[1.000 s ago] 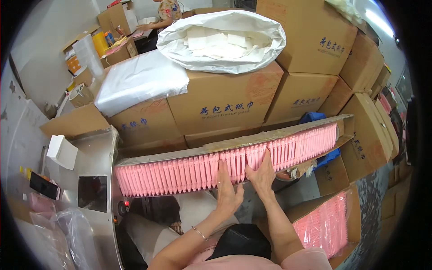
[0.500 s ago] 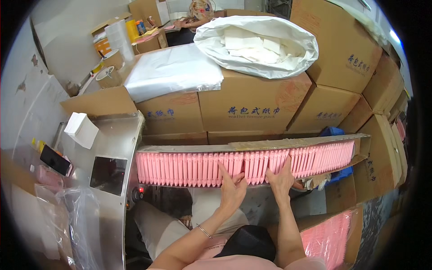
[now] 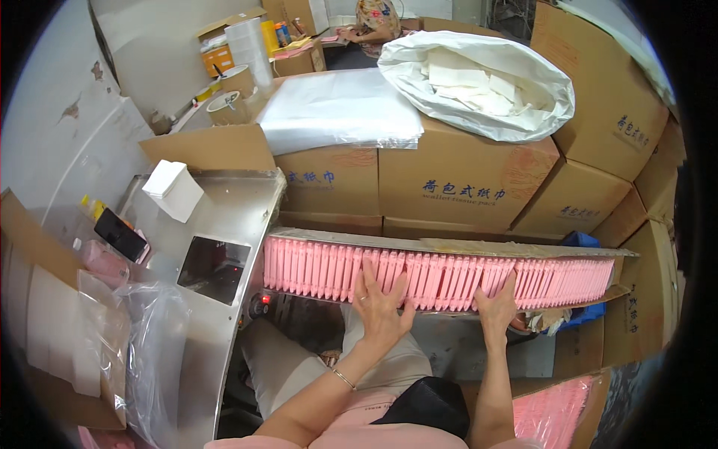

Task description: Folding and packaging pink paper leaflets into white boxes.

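A long row of slim pink tissue packs (image 3: pixel 441 280) stands on edge, side by side, in a long narrow metal-edged trough (image 3: pixel 351 238) across my front. My left hand (image 3: pixel 381 308) rests against the near side of the row, left of its middle. Its fingers are spread and reach up over the packs. Further right, my right hand (image 3: pixel 495 313) touches the row with thumb and forefinger apart; its other fingers are partly hidden. Several packs stand between the two hands, with narrow dark gaps among them.
A metal table (image 3: pixel 232 202) at left carries a white stack (image 3: pixel 173 191), a phone (image 3: pixel 121 233) and clear plastic bags (image 3: pixel 153 352). Cartons (image 3: pixel 456 172) behind the trough bear plastic sheets (image 3: pixel 340 112) and an open white sack (image 3: pixel 479 82). More pink packs (image 3: pixel 550 411) fill a box at lower right. Another person (image 3: pixel 374 26) sits beyond.
The whole view has shifted, so things appear further right. My left hand has slid left along the row and its fingers have spread wider. The right hand stays at about the same packs.
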`<state>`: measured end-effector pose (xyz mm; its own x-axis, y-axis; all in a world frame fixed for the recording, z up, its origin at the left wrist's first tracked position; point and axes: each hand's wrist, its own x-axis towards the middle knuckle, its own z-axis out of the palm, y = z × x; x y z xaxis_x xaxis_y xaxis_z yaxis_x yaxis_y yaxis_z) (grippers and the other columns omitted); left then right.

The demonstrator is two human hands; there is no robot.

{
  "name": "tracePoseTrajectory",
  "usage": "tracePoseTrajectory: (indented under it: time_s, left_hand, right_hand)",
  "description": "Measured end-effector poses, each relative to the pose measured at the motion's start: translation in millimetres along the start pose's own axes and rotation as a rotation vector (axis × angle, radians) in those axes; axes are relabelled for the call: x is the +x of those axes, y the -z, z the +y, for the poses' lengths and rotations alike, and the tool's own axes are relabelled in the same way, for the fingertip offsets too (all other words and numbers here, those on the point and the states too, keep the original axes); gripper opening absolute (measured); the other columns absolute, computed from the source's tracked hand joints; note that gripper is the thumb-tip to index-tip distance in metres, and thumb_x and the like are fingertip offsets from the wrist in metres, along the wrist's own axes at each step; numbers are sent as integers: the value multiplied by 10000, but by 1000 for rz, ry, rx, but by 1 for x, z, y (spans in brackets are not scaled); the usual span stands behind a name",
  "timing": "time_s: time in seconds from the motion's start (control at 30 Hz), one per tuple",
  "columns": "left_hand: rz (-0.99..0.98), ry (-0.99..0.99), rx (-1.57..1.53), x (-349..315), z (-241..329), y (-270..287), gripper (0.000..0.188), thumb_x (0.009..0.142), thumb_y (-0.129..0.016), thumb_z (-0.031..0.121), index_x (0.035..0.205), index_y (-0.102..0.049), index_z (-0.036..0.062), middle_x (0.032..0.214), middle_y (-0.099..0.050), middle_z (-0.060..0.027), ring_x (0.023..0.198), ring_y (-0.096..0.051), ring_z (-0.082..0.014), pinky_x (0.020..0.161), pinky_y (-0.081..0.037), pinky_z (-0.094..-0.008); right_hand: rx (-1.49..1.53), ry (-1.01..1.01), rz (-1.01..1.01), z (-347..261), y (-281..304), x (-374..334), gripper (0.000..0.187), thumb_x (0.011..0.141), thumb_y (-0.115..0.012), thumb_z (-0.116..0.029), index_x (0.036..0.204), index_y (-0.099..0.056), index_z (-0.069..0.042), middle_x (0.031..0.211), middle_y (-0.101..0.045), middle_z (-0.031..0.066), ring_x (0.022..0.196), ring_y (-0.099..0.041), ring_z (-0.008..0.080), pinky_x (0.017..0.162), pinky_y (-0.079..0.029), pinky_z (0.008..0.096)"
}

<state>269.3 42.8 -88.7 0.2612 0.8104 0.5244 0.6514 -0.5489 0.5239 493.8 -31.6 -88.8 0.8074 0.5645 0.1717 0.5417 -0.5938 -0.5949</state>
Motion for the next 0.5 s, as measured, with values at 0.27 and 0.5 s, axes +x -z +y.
tracePoseTrajectory:
  time_s: [0.27,0.5]
  left_hand:
    - [-106,672,-604,14,-43,37,873,900,-633,95,1534,-39,3,1055,-703,-183,863,-690,-187,755,-582,-327]
    - [-150,611,-167,27,-60,43,818,781,-713,169,1448,-299,-61,942,-666,-215,775,-649,-361,718,-537,-462]
  right_hand:
    - [11,110,144,16,-9,1,889,711,-723,-272,1462,-343,15,1200,-604,324,1070,-606,474,913,-482,482]
    - [-3,110,167,27,-14,4,923,699,-730,-257,1462,-315,55,1199,-608,324,1061,-620,462,910,-486,470]
